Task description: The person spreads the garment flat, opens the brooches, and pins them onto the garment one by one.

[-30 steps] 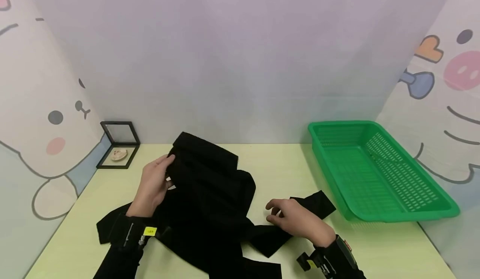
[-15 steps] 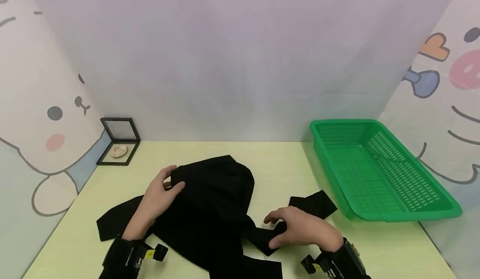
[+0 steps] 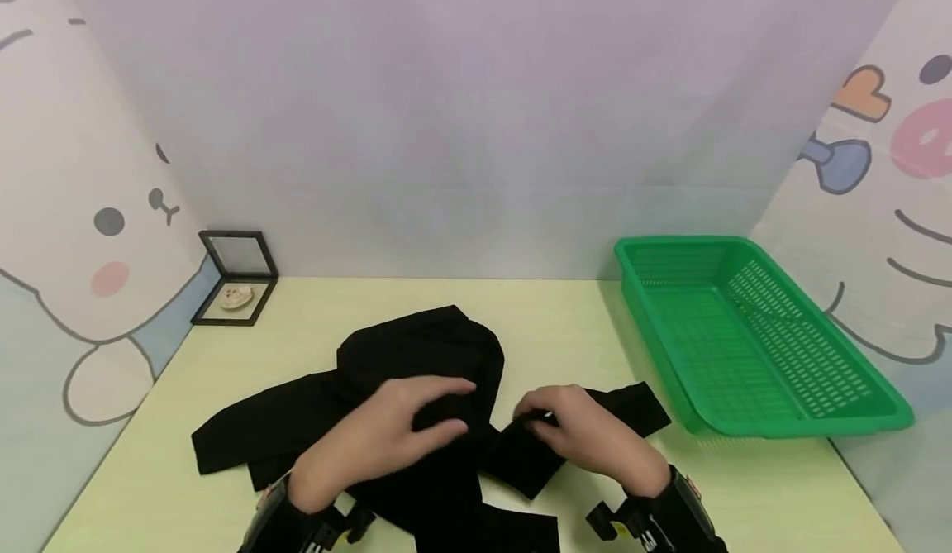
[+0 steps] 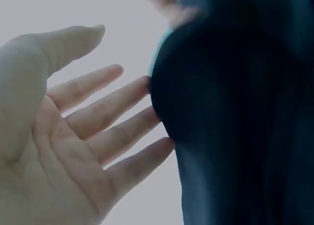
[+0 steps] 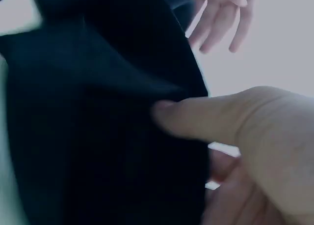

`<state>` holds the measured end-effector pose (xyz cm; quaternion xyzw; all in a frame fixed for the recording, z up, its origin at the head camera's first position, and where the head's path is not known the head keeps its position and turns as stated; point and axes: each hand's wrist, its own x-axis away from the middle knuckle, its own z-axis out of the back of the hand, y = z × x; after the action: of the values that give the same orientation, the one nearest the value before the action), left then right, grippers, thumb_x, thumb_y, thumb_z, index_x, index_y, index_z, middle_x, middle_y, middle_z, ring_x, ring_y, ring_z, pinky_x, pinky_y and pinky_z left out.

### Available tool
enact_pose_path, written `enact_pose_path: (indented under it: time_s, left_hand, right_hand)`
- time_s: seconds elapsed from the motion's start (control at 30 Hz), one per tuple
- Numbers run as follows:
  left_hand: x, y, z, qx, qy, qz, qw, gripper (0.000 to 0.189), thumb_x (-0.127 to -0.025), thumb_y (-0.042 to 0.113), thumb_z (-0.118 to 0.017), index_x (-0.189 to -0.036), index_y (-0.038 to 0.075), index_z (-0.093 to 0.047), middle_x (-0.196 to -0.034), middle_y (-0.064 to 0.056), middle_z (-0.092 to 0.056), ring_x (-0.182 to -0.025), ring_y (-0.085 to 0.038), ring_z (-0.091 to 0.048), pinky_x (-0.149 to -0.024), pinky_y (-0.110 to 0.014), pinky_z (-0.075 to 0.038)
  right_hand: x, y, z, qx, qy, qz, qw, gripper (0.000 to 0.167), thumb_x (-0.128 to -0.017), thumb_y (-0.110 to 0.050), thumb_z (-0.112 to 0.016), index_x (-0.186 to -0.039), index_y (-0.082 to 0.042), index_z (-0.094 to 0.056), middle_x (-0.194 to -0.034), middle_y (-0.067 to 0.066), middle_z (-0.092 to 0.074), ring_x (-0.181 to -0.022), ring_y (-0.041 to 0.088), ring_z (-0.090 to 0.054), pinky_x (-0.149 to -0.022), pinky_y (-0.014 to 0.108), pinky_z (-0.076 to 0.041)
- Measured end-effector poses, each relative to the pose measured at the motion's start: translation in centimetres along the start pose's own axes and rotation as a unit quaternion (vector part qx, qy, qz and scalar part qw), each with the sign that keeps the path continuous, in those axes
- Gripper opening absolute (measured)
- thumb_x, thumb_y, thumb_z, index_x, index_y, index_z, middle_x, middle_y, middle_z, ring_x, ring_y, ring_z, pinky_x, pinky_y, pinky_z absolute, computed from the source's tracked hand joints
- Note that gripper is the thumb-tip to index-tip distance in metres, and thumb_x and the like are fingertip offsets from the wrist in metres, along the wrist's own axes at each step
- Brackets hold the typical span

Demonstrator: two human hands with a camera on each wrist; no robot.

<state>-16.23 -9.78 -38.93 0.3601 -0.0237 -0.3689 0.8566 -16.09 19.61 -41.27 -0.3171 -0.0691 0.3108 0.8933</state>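
A black garment (image 3: 416,346) with long sleeves and a rounded, hood-like top lies crumpled across the table (image 3: 550,321). In the head view my left hand (image 3: 372,445) is over its middle, fingers and thumb spread apart with nothing between them. The left wrist view shows that palm with extended fingers beside the dark cloth (image 4: 221,112). My right hand (image 3: 595,445) pinches the right sleeve (image 3: 524,462) partway along. In the right wrist view the thumb lies on top of the cloth (image 5: 113,151) and the fingers are mostly hidden behind it.
A green plastic basket (image 3: 662,388) stands at the right, close to the sleeve's end. At the back left sits an opened black-framed case (image 3: 238,276) with a small pale object (image 3: 238,297) inside. Light fabric walls (image 3: 476,123) enclose the table's back and sides.
The left hand has let go of the garment's upper part, which dropped to the table, and has moved right and nearer across it. The right hand has taken hold of the right sleeve.
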Motion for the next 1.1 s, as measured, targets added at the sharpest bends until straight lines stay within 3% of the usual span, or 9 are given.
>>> enact_pose_path:
  time_s: [0.1,0.2,0.33,0.37,0.43,0.57,0.73,0.93,1.1]
  left_hand:
    - [-0.7,1.1,-1.4,0.035,-0.077,0.030,0.9960,0.062,-0.098,0.050,-0.067,-0.151,0.020,-0.052,-0.144,0.007,-0.062,-0.129,-0.008,-0.061,-0.105,-0.032,-0.053]
    - [-1.2,1.3,-3.0,0.066,-0.093,0.052,0.9921,0.059,-0.100,0.042,-0.069,-0.150,0.018,-0.049,-0.125,0.004,-0.071,-0.101,-0.003,-0.068,-0.086,-0.024,-0.057]
    - [-1.0,0.5,-3.4,0.067,-0.036,0.051,0.9958,0.026,-0.098,0.007,-0.067,-0.122,0.015,-0.067,-0.096,0.001,-0.074,-0.065,0.002,-0.056,-0.064,-0.018,-0.050]
    - [-0.8,0.2,-3.1,0.055,-0.016,0.051,0.9971,0.024,-0.095,0.002,-0.066,-0.115,0.015,-0.070,-0.098,0.002,-0.074,-0.064,0.003,-0.054,-0.063,-0.018,-0.050]
    - [-0.1,-0.5,-1.9,0.032,0.018,0.062,0.9974,0.025,-0.092,-0.002,-0.066,-0.106,0.017,-0.074,-0.097,0.003,-0.075,-0.061,0.004,-0.050,-0.062,-0.018,-0.048]
    - [2.0,-2.0,1.9,-0.004,0.082,0.108,0.9907,0.026,-0.091,-0.003,-0.067,-0.109,0.014,-0.075,-0.101,-0.001,-0.076,-0.056,0.003,-0.047,-0.058,-0.021,-0.046]
    - [5.2,-2.9,7.0,-0.066,0.172,0.162,0.9695,0.026,-0.089,-0.002,-0.070,-0.111,0.012,-0.074,-0.094,-0.002,-0.075,-0.064,-0.001,-0.051,-0.059,-0.024,-0.045]
    - [7.7,-3.8,11.3,-0.123,0.263,0.189,0.9381,0.020,-0.090,0.000,-0.069,-0.108,0.006,-0.075,-0.089,-0.009,-0.074,-0.070,0.006,-0.051,-0.061,-0.018,-0.042]
    - [9.8,-4.9,13.7,-0.117,0.334,0.269,0.8958,0.023,-0.096,0.008,-0.061,-0.115,0.003,-0.072,-0.078,0.021,-0.065,-0.064,0.006,-0.048,-0.055,-0.016,-0.039]
  right_hand:
    - [-0.5,-1.4,-0.2,-0.025,0.029,0.035,0.9986,0.022,-0.099,0.000,-0.065,-0.108,-0.018,-0.075,-0.107,-0.005,-0.075,-0.096,0.007,-0.069,-0.085,0.028,-0.057]
    - [-0.8,-2.6,-0.3,-0.040,0.052,0.073,0.9951,0.022,-0.098,0.001,-0.065,-0.111,-0.015,-0.073,-0.109,-0.002,-0.075,-0.096,0.007,-0.069,-0.084,0.029,-0.058]
    - [-1.0,-3.3,-0.5,-0.046,0.064,0.089,0.9929,0.019,-0.097,-0.003,-0.069,-0.112,-0.014,-0.073,-0.108,-0.001,-0.074,-0.091,0.006,-0.068,-0.078,0.026,-0.058]
    - [-1.0,-3.3,-0.5,-0.040,0.069,0.084,0.9932,0.018,-0.098,-0.005,-0.070,-0.113,-0.014,-0.073,-0.109,-0.002,-0.074,-0.093,0.006,-0.068,-0.079,0.026,-0.058]
    - [-0.9,-3.2,-0.7,-0.024,0.078,0.065,0.9946,0.018,-0.098,-0.012,-0.072,-0.115,-0.015,-0.072,-0.112,-0.003,-0.072,-0.097,0.009,-0.069,-0.083,0.028,-0.059]
    - [-0.5,-2.6,-1.1,0.009,0.096,0.014,0.9952,0.018,-0.098,-0.017,-0.072,-0.117,-0.015,-0.071,-0.121,-0.003,-0.069,-0.114,0.020,-0.066,-0.095,0.040,-0.056]
    - [-0.6,-1.5,-2.1,0.014,0.048,-0.039,0.9980,0.019,-0.099,-0.014,-0.071,-0.117,-0.008,-0.070,-0.122,0.006,-0.067,-0.116,0.030,-0.065,-0.095,0.045,-0.055]
    - [-1.7,-1.4,-4.6,-0.002,-0.061,-0.040,0.9973,0.020,-0.098,-0.012,-0.071,-0.117,-0.005,-0.071,-0.116,0.008,-0.071,-0.108,0.024,-0.068,-0.091,0.035,-0.057]
    - [-2.7,-2.3,-6.6,-0.089,-0.104,-0.064,0.9886,0.032,-0.101,-0.022,-0.069,-0.128,-0.005,-0.065,-0.109,0.002,-0.074,-0.094,0.006,-0.069,-0.080,0.023,-0.056]
